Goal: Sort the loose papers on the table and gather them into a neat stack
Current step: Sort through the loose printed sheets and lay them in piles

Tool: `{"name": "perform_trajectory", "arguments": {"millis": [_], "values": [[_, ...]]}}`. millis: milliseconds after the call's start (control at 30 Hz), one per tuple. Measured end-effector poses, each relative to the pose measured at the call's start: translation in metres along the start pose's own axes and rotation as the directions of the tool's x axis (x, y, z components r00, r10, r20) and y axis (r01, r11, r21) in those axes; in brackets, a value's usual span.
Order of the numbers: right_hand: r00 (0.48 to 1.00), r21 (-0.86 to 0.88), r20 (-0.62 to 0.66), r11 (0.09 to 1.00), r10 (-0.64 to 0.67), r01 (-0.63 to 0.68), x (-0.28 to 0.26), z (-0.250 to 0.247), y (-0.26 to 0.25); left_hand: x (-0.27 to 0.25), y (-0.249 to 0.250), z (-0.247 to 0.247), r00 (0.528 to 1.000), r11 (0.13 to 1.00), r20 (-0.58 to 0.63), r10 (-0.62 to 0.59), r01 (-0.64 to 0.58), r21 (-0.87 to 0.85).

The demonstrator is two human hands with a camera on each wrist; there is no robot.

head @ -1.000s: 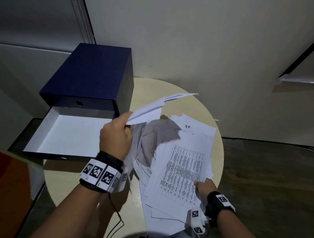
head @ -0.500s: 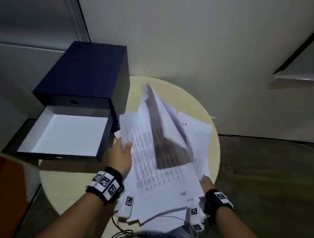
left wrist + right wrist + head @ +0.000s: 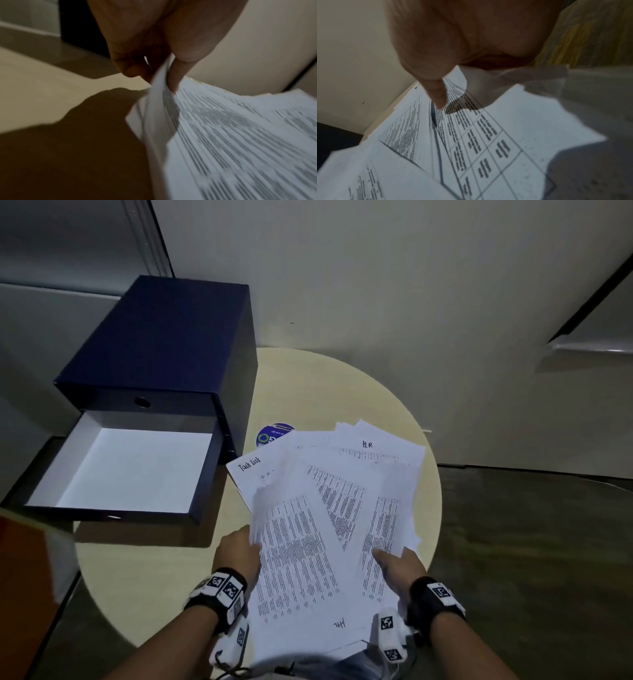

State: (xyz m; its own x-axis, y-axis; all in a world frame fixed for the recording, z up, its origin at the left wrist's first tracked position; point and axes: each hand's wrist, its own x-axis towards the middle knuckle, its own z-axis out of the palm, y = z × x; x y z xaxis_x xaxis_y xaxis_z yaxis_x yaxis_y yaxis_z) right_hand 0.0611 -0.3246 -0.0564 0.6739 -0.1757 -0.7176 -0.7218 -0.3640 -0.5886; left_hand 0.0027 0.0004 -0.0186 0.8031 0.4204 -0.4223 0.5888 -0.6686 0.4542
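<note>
Several white printed papers [image 3: 329, 508] lie fanned and overlapping on the round beige table [image 3: 308, 392]. My left hand [image 3: 236, 549] pinches the left edge of the top sheets [image 3: 223, 135], thumb on top and fingers underneath. At the fan's right side, my right hand [image 3: 399, 565] holds the papers [image 3: 471, 142] with its thumb pressed on the printed face and fingers hidden beneath. One sheet is headed "Task List" [image 3: 249, 464]; another is marked "HR" [image 3: 367, 444].
A dark blue drawer box [image 3: 164, 344] stands at the table's back left, its white-lined drawer [image 3: 130, 470] pulled out. A round blue sticker [image 3: 270, 433] shows by the papers' far edge. A wall stands close behind; dark floor lies to the right.
The left hand carried its raised sheets down onto the pile and now grips the fan's left edge. The lifted papers have dropped flat. The right hand stayed at the pile's right side.
</note>
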Motion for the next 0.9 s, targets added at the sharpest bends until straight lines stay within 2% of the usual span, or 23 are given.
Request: {"name": "perform_trajectory", "arguments": {"millis": [67,167,300,367,400,467,533,567,633,700,800,900], "values": [[1.000,-0.059,-0.025,0.998,0.000,-0.001,0.006,0.001,0.002,0.002,0.002,-0.003,0.998,0.999,-0.054,0.015,-0.012,0.052],[0.999,-0.125,-0.030,0.992,-0.010,0.006,0.012,0.001,0.001,0.009,-0.003,-0.014,0.994,1.000,-0.111,0.019,-0.017,0.026],[0.999,-0.183,-0.007,0.983,-0.037,0.035,0.031,0.000,0.016,0.013,-0.009,-0.027,0.985,0.991,-0.168,0.048,-0.026,0.130],[0.999,-0.196,-0.006,0.980,-0.043,0.041,0.039,0.000,0.023,0.011,-0.008,-0.029,0.977,0.993,-0.194,0.091,-0.074,0.094],[0.999,-0.209,-0.005,0.977,-0.040,0.038,0.024,0.001,0.011,0.012,-0.006,-0.029,0.971,0.994,-0.213,0.109,-0.104,0.035],[0.999,-0.221,-0.018,0.975,-0.031,0.026,0.012,0.001,0.000,0.017,0.004,-0.028,0.982,0.992,-0.159,0.106,-0.116,-0.055],[0.999,-0.211,-0.011,0.977,-0.030,0.027,0.012,0.002,0.000,0.030,0.011,-0.024,0.993,0.990,-0.011,0.116,-0.116,-0.079],[0.999,-0.197,-0.011,0.980,-0.037,0.034,0.014,0.002,0.001,0.035,0.013,-0.019,0.991,0.992,0.075,0.109,-0.103,-0.077],[0.999,-0.186,-0.017,0.982,-0.032,0.028,0.015,0.003,0.003,0.046,0.015,-0.007,0.982,0.993,0.156,0.109,-0.115,0.030],[0.999,-0.193,-0.017,0.981,-0.030,0.026,0.010,0.003,0.001,0.047,0.020,0.001,0.988,0.983,0.116,0.102,-0.118,0.141],[0.999,-0.192,-0.019,0.980,-0.049,0.044,0.005,0.001,-0.002,0.040,0.032,0.010,0.988,0.981,0.103,0.116,-0.130,0.145],[0.999,-0.185,-0.023,0.982,-0.043,0.038,0.003,0.000,-0.004,0.032,0.037,0.020,0.993,0.989,0.105,0.045,-0.060,0.137]]}}
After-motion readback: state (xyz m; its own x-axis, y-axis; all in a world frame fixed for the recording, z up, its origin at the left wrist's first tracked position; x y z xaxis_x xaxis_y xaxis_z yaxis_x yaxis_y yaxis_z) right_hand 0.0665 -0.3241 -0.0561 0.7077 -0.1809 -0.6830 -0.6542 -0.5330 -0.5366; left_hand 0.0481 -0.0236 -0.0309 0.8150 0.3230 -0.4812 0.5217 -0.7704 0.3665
